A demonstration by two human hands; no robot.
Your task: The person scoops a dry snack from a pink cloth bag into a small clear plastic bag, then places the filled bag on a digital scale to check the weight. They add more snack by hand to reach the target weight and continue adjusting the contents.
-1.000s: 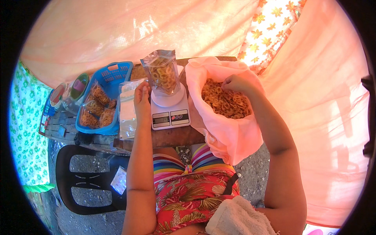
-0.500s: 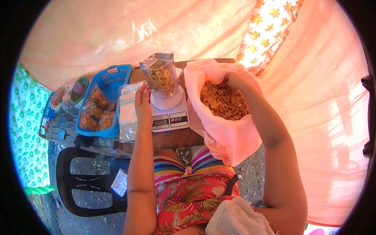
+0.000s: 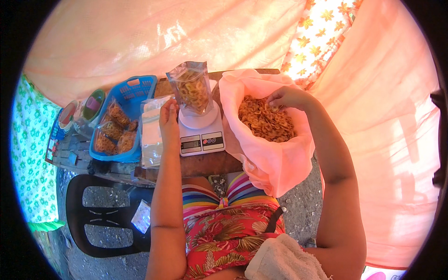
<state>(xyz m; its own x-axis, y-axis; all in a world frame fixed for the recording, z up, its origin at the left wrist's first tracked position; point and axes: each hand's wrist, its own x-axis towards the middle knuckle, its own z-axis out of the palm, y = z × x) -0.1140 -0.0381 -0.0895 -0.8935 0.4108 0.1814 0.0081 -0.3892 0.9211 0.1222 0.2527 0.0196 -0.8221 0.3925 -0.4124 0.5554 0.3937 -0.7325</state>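
Observation:
A clear stand-up pouch (image 3: 194, 92) partly filled with golden curled chips stands upright on the round platform of a white kitchen scale (image 3: 201, 122). Beside the pouch's lower left side is my left hand (image 3: 169, 115), its fingers loosely curled together and nothing visible in them; whether they touch the pouch I cannot tell. To the right, a container lined with pink cloth (image 3: 280, 158) holds a heap of brown curled chips (image 3: 263, 122). Over the far right part of this heap, my right hand (image 3: 290, 98) pinches a chip (image 3: 274, 108) between thumb and fingers.
Flat empty pouches (image 3: 151, 133) lie left of the scale on the wooden table (image 3: 210, 164). Farther left, a blue basket (image 3: 135, 88) holds several filled bags, with small tubs (image 3: 93, 103) beyond it. A black chair (image 3: 74, 214) stands at lower left. Pink sheets (image 3: 373, 116) hang around.
My right hand has lifted from the far edge of the chip heap and now shows a chip in its fingers. My left hand has stayed beside the pouch.

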